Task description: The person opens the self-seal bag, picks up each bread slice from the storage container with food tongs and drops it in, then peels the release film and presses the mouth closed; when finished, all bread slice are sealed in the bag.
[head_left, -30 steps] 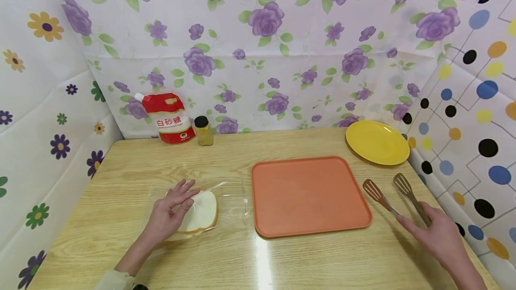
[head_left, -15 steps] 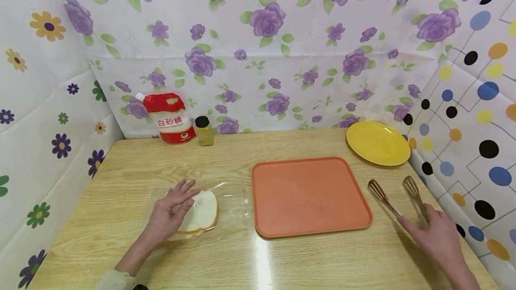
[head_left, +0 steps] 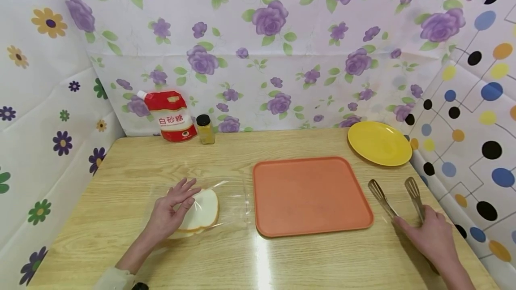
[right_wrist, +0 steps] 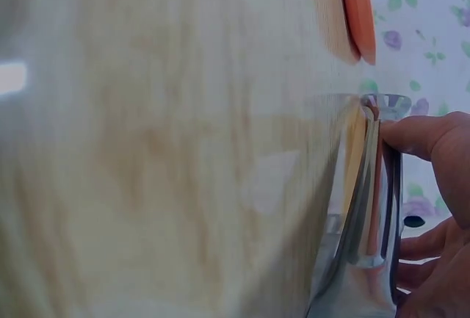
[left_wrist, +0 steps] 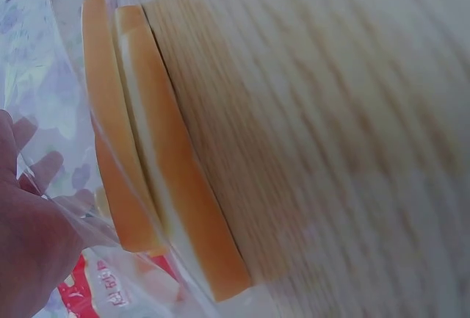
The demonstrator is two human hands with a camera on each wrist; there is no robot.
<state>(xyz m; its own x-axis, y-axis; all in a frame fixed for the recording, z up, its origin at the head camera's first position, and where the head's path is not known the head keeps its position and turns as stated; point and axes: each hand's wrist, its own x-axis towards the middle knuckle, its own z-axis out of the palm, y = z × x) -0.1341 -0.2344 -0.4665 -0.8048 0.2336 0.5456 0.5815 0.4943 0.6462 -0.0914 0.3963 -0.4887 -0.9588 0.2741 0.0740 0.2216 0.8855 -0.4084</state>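
A wider gap in the tongs (right_wrist: 367, 219)

The two tips (head_left: 413, 187) are a bit farther apart than a second ago, and farther from the orange tray (head_left: 312, 196). The tip nearer the tray looked red then; now it is grayish brown. The right hand (head_left: 431, 238) has moved in slightly. Whether the tongs went lower is hard to tell.

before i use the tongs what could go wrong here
The clear plastic about the bread slices might snag on the tongs held in the right hand. The left wrist view shows two slices one on the other, so the tongs could lift both together. The left hand is right by the bread, so the tongs might bump its fingers.
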